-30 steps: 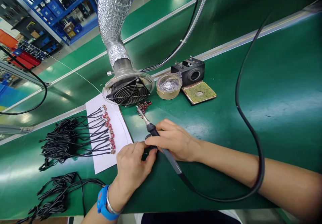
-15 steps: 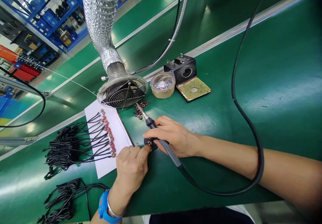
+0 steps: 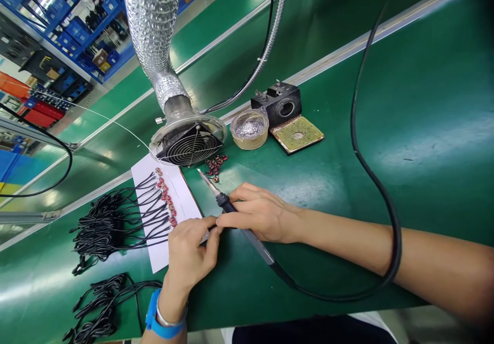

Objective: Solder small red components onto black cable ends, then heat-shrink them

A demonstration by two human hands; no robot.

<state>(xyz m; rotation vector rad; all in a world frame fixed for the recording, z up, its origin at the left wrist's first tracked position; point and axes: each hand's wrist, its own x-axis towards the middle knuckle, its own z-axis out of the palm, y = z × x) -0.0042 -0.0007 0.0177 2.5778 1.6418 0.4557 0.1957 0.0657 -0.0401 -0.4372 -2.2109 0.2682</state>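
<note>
Presently, nearest: blue wristband (image 3: 165, 328) on the left wrist; to its left, a loose bundle of black cables (image 3: 98, 310) on the green bench (image 3: 328, 277). Left hand (image 3: 191, 248): fingers bent, thumb and forefinger brought together at a small dark piece (image 3: 212, 227), mostly hidden; cannot tell how firmly the hand grips it. Right hand (image 3: 262, 218): wrapped around the soldering iron (image 3: 257, 243), its fingertips meeting those of the left hand. Iron slants forward, bare metal tip just short of the extractor nozzle; its cord loops over the right forearm. Left of the tip: white sheet (image 3: 184, 194) with a row of reddish parts (image 3: 166, 200) and black leads (image 3: 102, 223) reaching onto it. Beyond the tip, small red-and-black parts (image 3: 216, 165) in a pile. Farther: extractor nozzle (image 3: 189, 145), round tub (image 3: 250, 142), sponge tray (image 3: 297, 134), iron holder (image 3: 278, 108).
</note>
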